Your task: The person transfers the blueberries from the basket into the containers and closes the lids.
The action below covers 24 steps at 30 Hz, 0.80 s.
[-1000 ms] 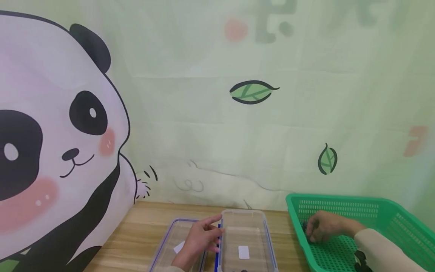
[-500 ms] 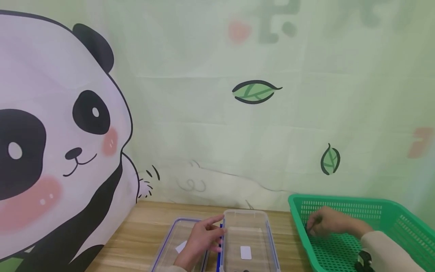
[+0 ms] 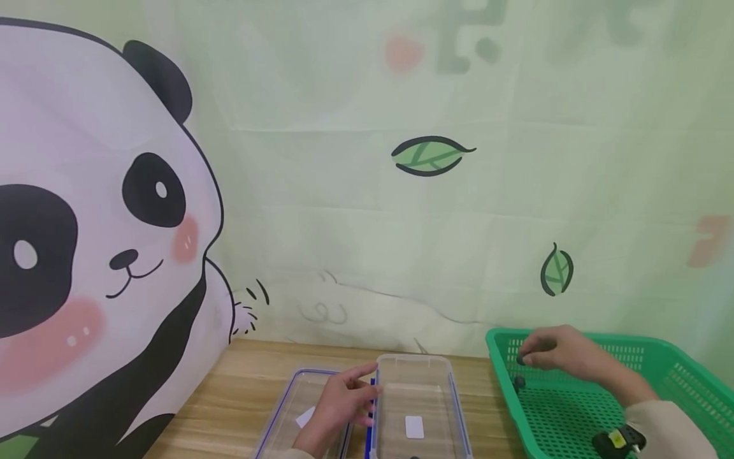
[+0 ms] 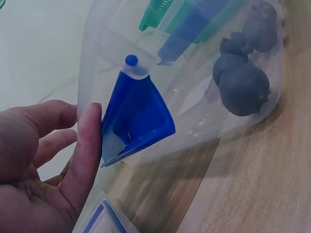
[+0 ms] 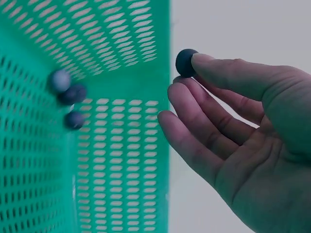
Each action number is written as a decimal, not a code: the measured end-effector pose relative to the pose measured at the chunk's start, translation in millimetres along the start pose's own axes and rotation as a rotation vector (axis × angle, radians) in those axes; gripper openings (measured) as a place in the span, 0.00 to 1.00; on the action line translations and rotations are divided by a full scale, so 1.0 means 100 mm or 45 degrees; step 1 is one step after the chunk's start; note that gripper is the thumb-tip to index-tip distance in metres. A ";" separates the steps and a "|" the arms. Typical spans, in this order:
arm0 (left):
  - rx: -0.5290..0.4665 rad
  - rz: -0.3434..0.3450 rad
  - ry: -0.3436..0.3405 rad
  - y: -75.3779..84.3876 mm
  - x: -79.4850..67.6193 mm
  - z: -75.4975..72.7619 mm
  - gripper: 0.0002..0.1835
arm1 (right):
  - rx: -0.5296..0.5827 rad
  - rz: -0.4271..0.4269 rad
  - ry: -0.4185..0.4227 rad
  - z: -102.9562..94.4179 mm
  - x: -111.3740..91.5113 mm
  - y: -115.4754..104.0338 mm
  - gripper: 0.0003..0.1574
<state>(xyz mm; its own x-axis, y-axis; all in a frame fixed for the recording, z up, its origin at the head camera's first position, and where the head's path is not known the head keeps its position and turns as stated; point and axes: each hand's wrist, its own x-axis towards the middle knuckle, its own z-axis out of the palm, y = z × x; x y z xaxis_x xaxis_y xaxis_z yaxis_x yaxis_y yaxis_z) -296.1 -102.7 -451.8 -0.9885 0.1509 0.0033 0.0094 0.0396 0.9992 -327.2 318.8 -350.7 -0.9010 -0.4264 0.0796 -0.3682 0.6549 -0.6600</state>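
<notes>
My right hand (image 3: 564, 350) is over the left wall of a green basket (image 3: 550, 333), pinching a dark blueberry (image 5: 185, 63) between thumb and fingertip. Three more blueberries (image 5: 74, 120) sit in the basket's corner in the right wrist view. In the head view, my left hand (image 3: 339, 405) touches the left side of a clear plastic box (image 3: 453, 408) with extended fingers. Up close in the left wrist view, a fingertip (image 4: 92, 116) lies beside the box's blue latch (image 4: 138, 116). Several blueberries (image 4: 243, 90) lie inside that box.
Under my left hand lies a clear lid-like piece with a blue rim (image 3: 287, 395). Both stand on a wooden table (image 3: 246, 363). A white label (image 3: 414, 427) shows in the box. Behind is a cloth backdrop (image 3: 355, 242) with a panda print.
My right hand has risen from the basket's left corner toward its back wall, bringing a blueberry up. My left hand keeps its place at the box.
</notes>
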 end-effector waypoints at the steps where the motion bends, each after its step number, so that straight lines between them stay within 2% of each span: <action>1: 0.001 0.000 0.001 0.00 0.00 0.00 0.32 | -0.008 0.003 0.012 0.00 -0.01 -0.03 0.13; 9: 0.001 -0.008 0.006 -0.04 0.02 -0.01 0.32 | -0.009 -0.104 0.094 0.03 -0.09 -0.30 0.13; 18: 0.002 -0.023 0.004 -0.04 0.05 -0.01 0.32 | 0.017 -0.108 0.148 0.09 -0.19 -0.66 0.12; 24: 0.011 -0.023 0.010 -0.04 0.04 -0.02 0.32 | 0.184 -0.164 0.105 0.24 -0.26 -0.85 0.13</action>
<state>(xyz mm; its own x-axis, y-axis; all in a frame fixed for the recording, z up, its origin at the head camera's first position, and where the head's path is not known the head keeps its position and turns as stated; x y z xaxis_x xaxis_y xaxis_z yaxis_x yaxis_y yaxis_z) -300.4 -104.0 -455.9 -0.9897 0.1422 -0.0146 -0.0074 0.0509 0.9987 -267.3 259.5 -314.6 -0.8665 -0.4445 0.2271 -0.4501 0.4992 -0.7404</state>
